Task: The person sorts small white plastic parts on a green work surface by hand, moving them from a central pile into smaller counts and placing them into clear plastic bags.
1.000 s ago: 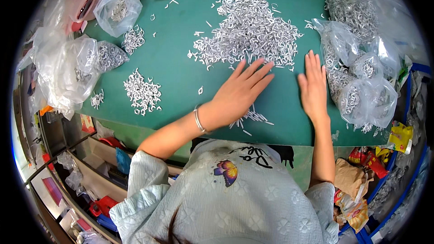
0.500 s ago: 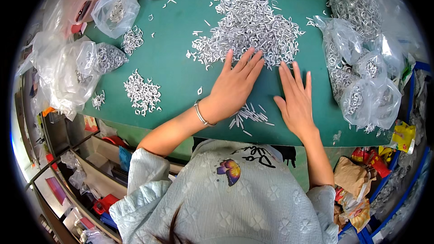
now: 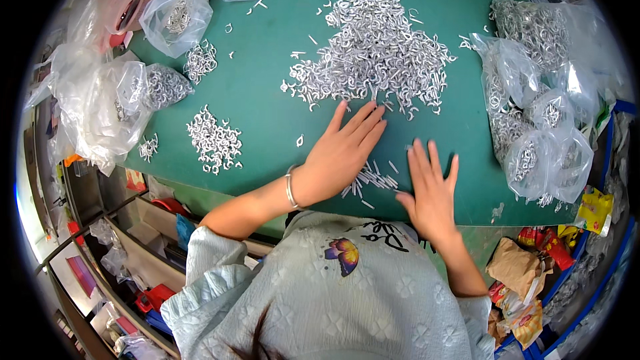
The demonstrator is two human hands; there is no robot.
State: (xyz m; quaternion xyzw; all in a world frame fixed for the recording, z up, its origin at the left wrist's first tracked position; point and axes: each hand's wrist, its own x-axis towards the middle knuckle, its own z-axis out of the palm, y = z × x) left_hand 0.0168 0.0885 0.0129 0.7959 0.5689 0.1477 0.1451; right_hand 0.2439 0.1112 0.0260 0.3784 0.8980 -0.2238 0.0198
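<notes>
A large pile of small silvery curved metal pieces (image 3: 383, 50) lies spread on the green tabletop (image 3: 267, 87). My left hand (image 3: 343, 153) is flat and open, palm down, its fingertips at the pile's near edge with a few pieces just beyond them. To its right, my right hand (image 3: 432, 197) rests open near the table's front edge, fingers spread, apart from the pile. Between the hands lies a small heap of straight metal pins (image 3: 373, 179), partly covered by the left hand. A single loose metal piece (image 3: 300, 140) sits left of my left hand.
At the left are a smaller heap of curved pieces (image 3: 215, 139) and clear plastic bags (image 3: 100, 103) holding metal parts. More filled bags (image 3: 527, 103) stand on the right. Below the table are shelves (image 3: 153, 240) on the left and a crumpled brown paper bag (image 3: 519, 263) on the right.
Both hands have drawn back from the pile toward my body, the right one farther. Neither has closed. The whole view has shifted slightly.
</notes>
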